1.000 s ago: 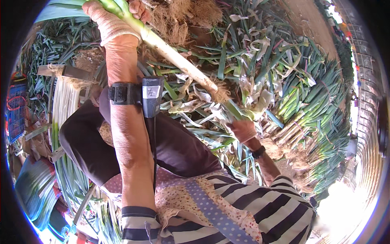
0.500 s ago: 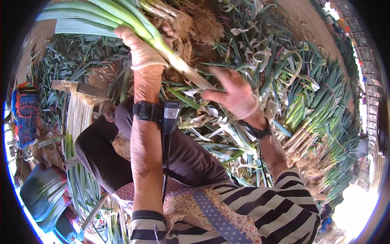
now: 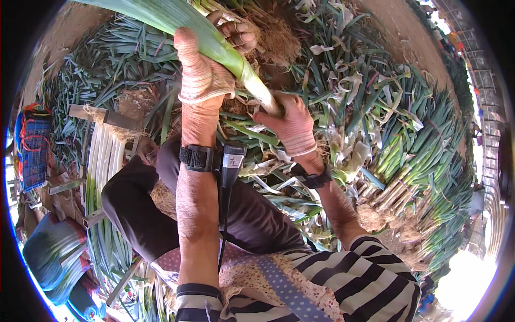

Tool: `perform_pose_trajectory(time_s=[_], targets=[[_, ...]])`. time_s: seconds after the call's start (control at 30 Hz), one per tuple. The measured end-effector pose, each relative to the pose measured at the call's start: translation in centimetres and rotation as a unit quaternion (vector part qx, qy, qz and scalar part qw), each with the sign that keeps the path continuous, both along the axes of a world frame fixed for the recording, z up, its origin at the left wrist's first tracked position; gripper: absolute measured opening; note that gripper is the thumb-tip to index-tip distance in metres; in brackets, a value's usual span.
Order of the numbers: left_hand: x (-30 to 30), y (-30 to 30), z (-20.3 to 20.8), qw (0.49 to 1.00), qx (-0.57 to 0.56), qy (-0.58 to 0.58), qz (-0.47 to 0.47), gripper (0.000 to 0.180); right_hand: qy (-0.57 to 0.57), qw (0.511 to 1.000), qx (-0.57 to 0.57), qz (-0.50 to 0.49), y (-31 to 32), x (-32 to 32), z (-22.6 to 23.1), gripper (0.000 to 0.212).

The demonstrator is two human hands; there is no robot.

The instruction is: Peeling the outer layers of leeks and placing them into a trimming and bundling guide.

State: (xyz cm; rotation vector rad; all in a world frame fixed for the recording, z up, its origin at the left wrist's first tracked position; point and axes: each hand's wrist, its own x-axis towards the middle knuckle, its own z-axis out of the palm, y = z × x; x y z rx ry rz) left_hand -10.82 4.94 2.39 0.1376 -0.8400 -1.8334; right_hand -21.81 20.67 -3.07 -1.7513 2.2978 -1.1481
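A leek (image 3: 256,86) with broad green leaves and a white stem runs slantwise across the upper middle, its leaves toward the upper left. My left hand (image 3: 206,70), in a finger-bare glove, is closed round its green part, thumb on the near side and fingertips on the far side. Lower on the white stem, my right hand (image 3: 289,124), gloved the same way, grips the leek's end, which it partly hides. Peeled leaves and scraps (image 3: 348,107) lie beneath and right of my hands.
Untrimmed leeks with roots (image 3: 276,40) lie just beyond my hands. Bundled leeks (image 3: 407,177) are stacked at the right. At the left, white leek stems (image 3: 104,155) rest in a wooden frame (image 3: 104,116), near a blue crate (image 3: 35,155). Dark leek leaves (image 3: 107,64) cover the far left.
My right hand has moved left and closed on the stem's lower end, where its fingers were spread before. My left hand has shifted slightly right, and the leek's leaves have swung upward.
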Motion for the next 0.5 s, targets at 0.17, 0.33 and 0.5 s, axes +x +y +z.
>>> perform_pose_trajectory(time_s=[0.17,0.33,0.5], targets=[[1.2,-0.2,0.2,1.000,0.005,0.018,-0.015,0.100,-0.119,0.987,-0.032,0.105,-2.7,-0.5,4.7,0.083],[0.3,-0.2,0.0,0.996,0.051,0.073,0.007,0.101,-0.092,0.972,-0.072,0.202,-6.9,-0.1,6.7,0.090],[1.1,0.8,0.1,0.998,0.046,0.038,0.001,0.069,-0.107,0.957,-0.056,0.264,-7.9,0.8,7.9,0.075]])
